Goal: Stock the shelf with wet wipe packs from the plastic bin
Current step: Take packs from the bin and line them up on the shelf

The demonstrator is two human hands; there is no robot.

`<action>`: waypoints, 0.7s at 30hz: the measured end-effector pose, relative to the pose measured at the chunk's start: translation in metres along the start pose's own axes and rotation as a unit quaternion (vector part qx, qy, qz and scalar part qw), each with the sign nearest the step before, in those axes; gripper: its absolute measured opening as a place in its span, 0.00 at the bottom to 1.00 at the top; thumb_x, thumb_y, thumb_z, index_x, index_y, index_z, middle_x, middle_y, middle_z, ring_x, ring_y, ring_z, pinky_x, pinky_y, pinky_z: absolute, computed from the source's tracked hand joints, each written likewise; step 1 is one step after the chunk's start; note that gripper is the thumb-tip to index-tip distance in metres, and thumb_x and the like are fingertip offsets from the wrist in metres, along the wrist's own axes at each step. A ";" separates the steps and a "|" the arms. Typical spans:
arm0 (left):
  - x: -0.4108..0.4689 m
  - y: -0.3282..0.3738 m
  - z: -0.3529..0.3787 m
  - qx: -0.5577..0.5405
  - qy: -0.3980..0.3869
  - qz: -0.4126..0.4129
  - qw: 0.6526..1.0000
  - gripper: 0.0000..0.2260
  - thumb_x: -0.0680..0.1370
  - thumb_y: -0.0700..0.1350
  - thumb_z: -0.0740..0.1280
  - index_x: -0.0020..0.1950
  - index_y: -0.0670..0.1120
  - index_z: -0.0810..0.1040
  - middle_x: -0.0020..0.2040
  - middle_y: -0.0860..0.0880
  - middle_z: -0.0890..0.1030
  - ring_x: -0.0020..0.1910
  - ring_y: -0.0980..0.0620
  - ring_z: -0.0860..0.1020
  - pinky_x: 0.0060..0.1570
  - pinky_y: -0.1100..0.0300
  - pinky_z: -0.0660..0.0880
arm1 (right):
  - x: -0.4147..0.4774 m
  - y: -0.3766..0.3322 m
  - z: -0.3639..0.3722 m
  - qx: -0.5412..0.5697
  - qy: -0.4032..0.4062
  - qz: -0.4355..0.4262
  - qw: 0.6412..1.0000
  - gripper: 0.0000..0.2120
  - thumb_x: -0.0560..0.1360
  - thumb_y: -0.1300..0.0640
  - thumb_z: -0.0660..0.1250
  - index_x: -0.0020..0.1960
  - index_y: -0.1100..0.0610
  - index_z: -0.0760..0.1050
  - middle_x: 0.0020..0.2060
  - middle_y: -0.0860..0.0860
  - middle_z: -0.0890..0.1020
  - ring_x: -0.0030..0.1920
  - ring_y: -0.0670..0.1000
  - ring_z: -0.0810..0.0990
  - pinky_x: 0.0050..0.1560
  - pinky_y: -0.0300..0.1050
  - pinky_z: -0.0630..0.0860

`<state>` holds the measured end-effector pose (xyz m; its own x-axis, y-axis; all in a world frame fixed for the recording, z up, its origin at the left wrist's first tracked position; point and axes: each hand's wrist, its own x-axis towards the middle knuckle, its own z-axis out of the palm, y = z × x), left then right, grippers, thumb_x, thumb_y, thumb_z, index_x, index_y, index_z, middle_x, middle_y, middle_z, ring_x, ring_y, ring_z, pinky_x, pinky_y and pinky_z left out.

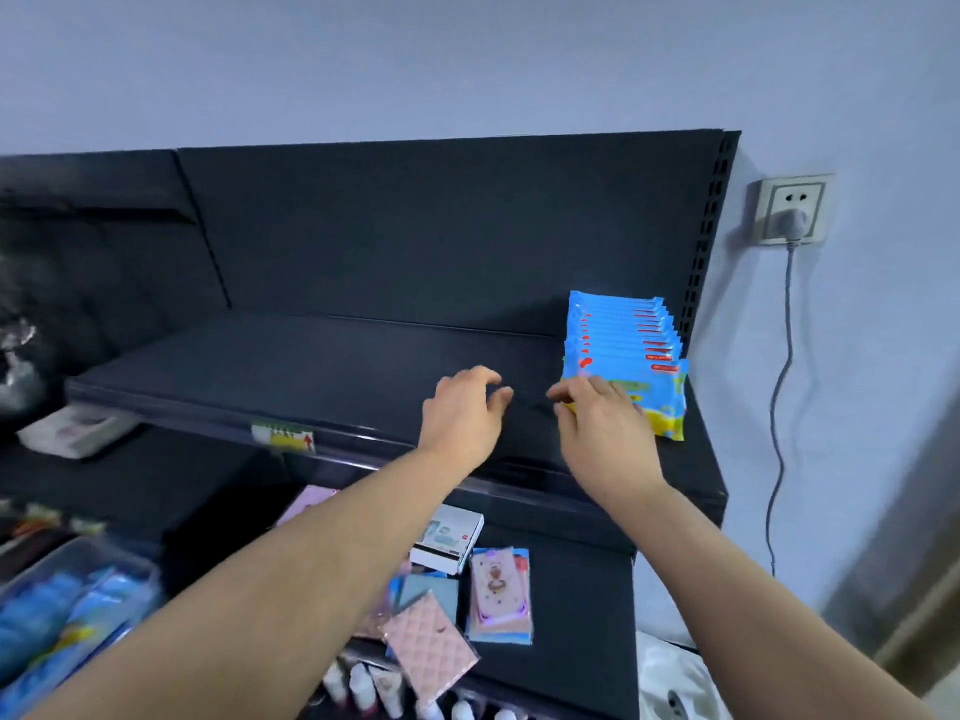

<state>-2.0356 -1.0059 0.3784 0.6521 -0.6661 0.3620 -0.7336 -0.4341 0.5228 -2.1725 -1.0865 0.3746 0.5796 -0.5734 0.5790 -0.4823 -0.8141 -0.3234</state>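
Two hands: L hand (462, 415) slack, empty; R hand (602, 426) flat against front wipe pack (662, 407).

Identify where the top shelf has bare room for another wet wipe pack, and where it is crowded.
Bare: the top shelf from its left end to the left hand. Crowded: its right end, where the row of wet wipe packs stands and the right hand touches the front pack.

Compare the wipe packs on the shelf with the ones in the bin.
The shelf packs stand upright in a neat row; the bin packs lie jumbled. The shelf packs sit high at the right end, the bin packs low at the left. The right hand touches the shelf packs; nothing touches the bin packs. Both are blue with yellow.
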 end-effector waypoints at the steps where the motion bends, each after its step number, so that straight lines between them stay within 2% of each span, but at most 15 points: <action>1: -0.006 -0.014 -0.012 0.016 0.013 0.010 1.000 0.12 0.80 0.50 0.62 0.63 0.50 0.75 0.62 0.51 0.77 0.63 0.48 0.72 0.60 0.49 0.70 | 0.000 -0.016 0.010 0.001 -0.016 -0.034 0.999 0.09 0.79 0.57 0.60 0.57 0.51 0.75 0.53 0.50 0.79 0.56 0.54 0.75 0.52 0.51 0.72; 5: -0.035 -0.085 -0.060 0.097 0.044 0.030 0.994 0.13 0.78 0.42 0.64 0.62 0.50 0.77 0.63 0.52 0.76 0.61 0.47 0.72 0.58 0.49 0.71 | -0.007 -0.081 0.049 0.000 -0.072 -0.149 0.986 0.13 0.76 0.62 0.61 0.56 0.50 0.77 0.51 0.48 0.80 0.57 0.53 0.72 0.50 0.49 0.68; 7: -0.053 -0.127 -0.085 0.127 0.050 0.007 0.991 0.14 0.76 0.40 0.64 0.60 0.50 0.77 0.60 0.52 0.78 0.59 0.45 0.73 0.55 0.50 0.72 | -0.012 -0.117 0.069 0.002 -0.105 -0.180 0.978 0.15 0.77 0.62 0.59 0.58 0.49 0.75 0.53 0.46 0.80 0.58 0.52 0.71 0.52 0.48 0.67; 10: -0.086 -0.192 -0.124 0.181 0.027 -0.059 0.981 0.14 0.77 0.41 0.63 0.60 0.52 0.77 0.59 0.52 0.78 0.60 0.46 0.71 0.53 0.52 0.71 | -0.023 -0.171 0.102 0.015 -0.161 -0.202 0.966 0.15 0.77 0.61 0.58 0.60 0.49 0.73 0.56 0.47 0.78 0.59 0.52 0.71 0.54 0.48 0.68; 13: -0.126 -0.270 -0.167 0.205 -0.019 -0.143 0.968 0.13 0.78 0.42 0.63 0.61 0.51 0.76 0.60 0.51 0.78 0.61 0.45 0.71 0.57 0.50 0.71 | -0.044 -0.235 0.140 0.021 -0.223 -0.219 0.950 0.13 0.79 0.59 0.57 0.60 0.49 0.72 0.57 0.49 0.77 0.59 0.53 0.71 0.55 0.49 0.68; 15: -0.154 -0.319 -0.198 0.202 -0.029 -0.198 0.959 0.14 0.76 0.41 0.64 0.60 0.52 0.78 0.58 0.50 0.79 0.60 0.44 0.73 0.58 0.49 0.73 | -0.059 -0.279 0.165 0.023 -0.260 -0.231 0.937 0.12 0.79 0.58 0.56 0.60 0.49 0.72 0.57 0.50 0.77 0.60 0.54 0.71 0.56 0.49 0.68; 18: -0.193 -0.377 -0.239 0.196 -0.035 -0.283 0.938 0.15 0.75 0.40 0.63 0.57 0.54 0.80 0.54 0.49 0.81 0.56 0.44 0.78 0.54 0.53 0.75 | -0.081 -0.334 0.194 0.029 -0.295 -0.239 0.925 0.11 0.80 0.56 0.57 0.60 0.50 0.73 0.58 0.50 0.77 0.61 0.54 0.71 0.57 0.50 0.69; 21: -0.229 -0.429 -0.274 0.205 -0.021 -0.354 0.912 0.17 0.75 0.38 0.63 0.61 0.51 0.79 0.60 0.47 0.81 0.59 0.45 0.78 0.56 0.55 0.75 | -0.106 -0.382 0.223 0.039 -0.325 -0.242 0.914 0.11 0.79 0.55 0.59 0.60 0.50 0.74 0.58 0.51 0.78 0.61 0.55 0.72 0.57 0.50 0.70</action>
<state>-1.8177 -0.5010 0.2824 0.9886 -0.1500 0.0124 -0.1475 -0.9491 0.2783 -1.9032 -0.7356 0.2705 0.9921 -0.0578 0.1110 -0.0329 -0.9761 -0.2150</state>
